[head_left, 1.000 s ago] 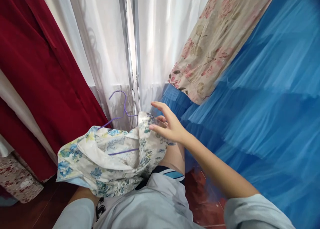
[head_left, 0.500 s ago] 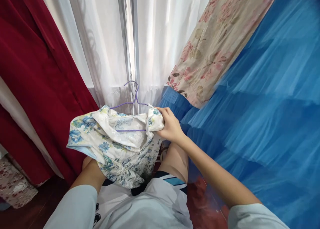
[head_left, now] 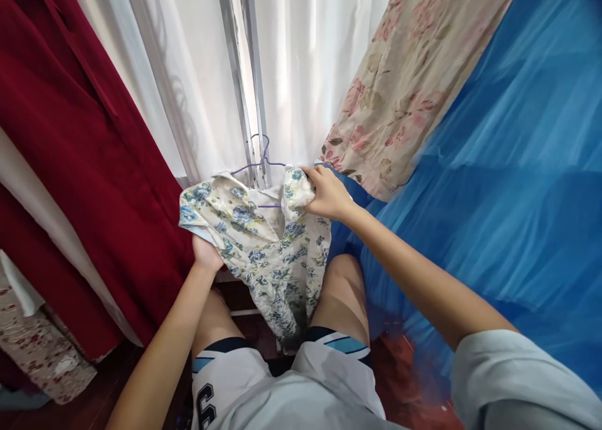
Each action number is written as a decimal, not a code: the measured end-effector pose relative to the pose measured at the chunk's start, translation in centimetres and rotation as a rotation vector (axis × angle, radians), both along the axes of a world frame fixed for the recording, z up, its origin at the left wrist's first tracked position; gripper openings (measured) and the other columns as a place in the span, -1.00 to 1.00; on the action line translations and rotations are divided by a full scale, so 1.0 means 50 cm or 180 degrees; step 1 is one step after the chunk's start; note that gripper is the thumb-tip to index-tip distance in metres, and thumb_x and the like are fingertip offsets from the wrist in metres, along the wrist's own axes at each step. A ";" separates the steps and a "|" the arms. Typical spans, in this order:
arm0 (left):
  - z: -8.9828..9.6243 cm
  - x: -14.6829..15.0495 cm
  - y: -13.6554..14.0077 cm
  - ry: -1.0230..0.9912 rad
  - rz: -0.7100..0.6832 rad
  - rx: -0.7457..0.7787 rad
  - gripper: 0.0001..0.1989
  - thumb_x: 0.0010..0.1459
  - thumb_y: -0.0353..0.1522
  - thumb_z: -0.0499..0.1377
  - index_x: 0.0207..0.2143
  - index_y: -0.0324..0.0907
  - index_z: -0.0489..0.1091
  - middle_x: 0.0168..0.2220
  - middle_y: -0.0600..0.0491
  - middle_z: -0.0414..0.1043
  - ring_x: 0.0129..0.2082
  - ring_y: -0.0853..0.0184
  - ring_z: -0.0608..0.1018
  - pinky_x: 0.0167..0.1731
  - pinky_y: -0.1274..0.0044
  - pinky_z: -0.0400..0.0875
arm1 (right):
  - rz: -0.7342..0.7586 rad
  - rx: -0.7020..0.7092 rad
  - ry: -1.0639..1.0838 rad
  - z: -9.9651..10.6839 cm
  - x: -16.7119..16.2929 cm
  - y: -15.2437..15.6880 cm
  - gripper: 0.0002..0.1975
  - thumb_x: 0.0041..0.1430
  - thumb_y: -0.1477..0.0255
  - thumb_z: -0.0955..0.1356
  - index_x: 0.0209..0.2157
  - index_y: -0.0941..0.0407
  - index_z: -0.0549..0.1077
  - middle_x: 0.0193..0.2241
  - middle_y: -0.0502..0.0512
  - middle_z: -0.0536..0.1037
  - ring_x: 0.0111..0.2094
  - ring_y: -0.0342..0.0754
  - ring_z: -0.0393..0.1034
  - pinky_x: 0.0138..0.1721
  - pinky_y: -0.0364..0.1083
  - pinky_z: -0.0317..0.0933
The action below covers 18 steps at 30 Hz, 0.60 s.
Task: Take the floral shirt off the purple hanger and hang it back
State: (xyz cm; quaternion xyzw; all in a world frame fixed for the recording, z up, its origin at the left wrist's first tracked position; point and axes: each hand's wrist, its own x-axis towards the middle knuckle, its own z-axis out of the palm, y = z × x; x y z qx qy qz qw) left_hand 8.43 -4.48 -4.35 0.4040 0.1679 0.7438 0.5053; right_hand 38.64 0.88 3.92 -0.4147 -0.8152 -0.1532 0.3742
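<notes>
Blue-flowered, the blouse (head_left: 273,254), near centre, looks light and limp, best held by its shoulders (head_left: 296,192); your right hand (head_left: 330,193) grips the right one, while your left hand (head_left: 205,252) is partly hidden, its hold unclear.

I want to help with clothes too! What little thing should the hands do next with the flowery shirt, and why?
Maybe the right hand should smooth its side of the floral blouse along the purple hanger: the cloth looks bunched in its grip, while the other side, with the left hand partly hidden under the sleeve, lies more spread out.
</notes>
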 end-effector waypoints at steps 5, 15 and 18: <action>-0.064 -0.067 -0.075 0.0341 0.0297 -0.0257 -0.37 0.06 0.06 0.25 0.06 -0.13 0.43 0.08 -0.09 0.47 0.20 0.06 0.41 0.21 0.24 0.29 | 0.0257 0.0027 -0.0330 -0.038 0.011 -0.017 -0.10 -0.18 0.42 0.40 0.27 0.21 0.17 -0.05 0.29 0.36 -0.08 0.26 0.27 -0.01 0.16 0.22; -0.287 0.003 -0.068 0.1487 0.0839 -0.1193 -0.52 -0.08 -0.31 0.43 -0.08 -0.23 0.47 -0.08 -0.10 0.56 0.06 0.10 0.53 0.12 0.27 0.36 | 0.0436 0.0010 0.0500 -0.232 -0.085 -0.100 -0.29 0.12 0.37 0.30 0.31 0.05 0.06 0.28 0.25 0.17 0.31 0.30 -0.03 0.27 0.30 -0.08; -0.354 0.020 -0.073 0.1531 0.1117 -0.1318 -0.61 -0.01 -0.24 0.38 -0.14 -0.23 0.49 -0.07 -0.12 0.56 0.08 0.09 0.51 0.12 0.24 0.35 | 0.0489 -0.0575 0.1305 -0.368 -0.124 -0.113 -0.63 0.23 0.33 0.26 0.06 0.08 0.29 -0.01 0.26 0.42 0.07 0.17 0.31 0.10 0.14 0.21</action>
